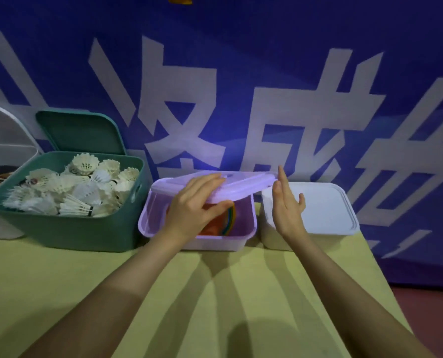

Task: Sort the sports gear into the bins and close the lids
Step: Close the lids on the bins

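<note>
Three bins stand in a row along the back of the yellow-green table [215, 293]. One, the purple bin [197, 228] in the middle, is half covered: its purple lid [243, 184] sits tilted over it, raised at the front, with orange and rainbow-coloured gear [223, 220] visible inside. The left hand [197, 202] grips the lid's front edge, fingers flat on top and thumb curled beneath. The right hand [287, 202] is open, fingers straight and upright, just beside the lid's right end; whether it touches is unclear. Right of it, one white bin [308, 220] is closed by its lid. Left, one green bin [67, 202] holds many white shuttlecocks [70, 187], too heaped to count, its green lid [80, 133] propped upright behind. A blue banner [241, 73] hangs behind the bins.
</note>
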### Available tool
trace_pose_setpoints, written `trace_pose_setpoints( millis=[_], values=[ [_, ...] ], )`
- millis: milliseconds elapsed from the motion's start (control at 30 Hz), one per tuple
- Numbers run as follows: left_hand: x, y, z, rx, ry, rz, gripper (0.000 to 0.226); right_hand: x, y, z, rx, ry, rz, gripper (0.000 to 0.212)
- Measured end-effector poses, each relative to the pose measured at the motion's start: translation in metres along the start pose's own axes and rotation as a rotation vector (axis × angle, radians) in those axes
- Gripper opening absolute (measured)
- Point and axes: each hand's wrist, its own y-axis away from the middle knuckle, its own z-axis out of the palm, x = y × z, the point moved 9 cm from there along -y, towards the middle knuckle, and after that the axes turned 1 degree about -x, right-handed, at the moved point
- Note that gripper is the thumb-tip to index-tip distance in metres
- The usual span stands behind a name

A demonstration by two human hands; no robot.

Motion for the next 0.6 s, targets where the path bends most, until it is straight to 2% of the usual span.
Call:
trace_pose_setpoints(
  millis=[267, 400, 467, 533, 600],
  values=[
    [0.013, 0.056, 0.092, -0.424, -0.114, -0.126, 0.070, 0.064, 0.042, 0.011, -0.069, 0.207, 0.105, 0.046],
    [0.004, 0.088, 0.132, -0.675, -0.162, -0.166, 0.092, 0.082, 0.058, 0.021, -0.118, 0.309, 0.153, 0.061],
    [-0.007, 0.104, 0.144, -0.787, -0.171, -0.198, 0.099, 0.087, 0.064, 0.025, -0.122, 0.368, 0.174, 0.058],
    [-0.021, 0.106, 0.145, -0.806, -0.153, -0.271, 0.093, 0.089, 0.070, 0.030, -0.102, 0.467, 0.190, 0.052],
    [-0.044, 0.099, 0.136, -0.758, -0.165, -0.398, 0.081, 0.088, 0.073, 0.033, -0.066, 0.523, 0.211, 0.053]
  ],
)
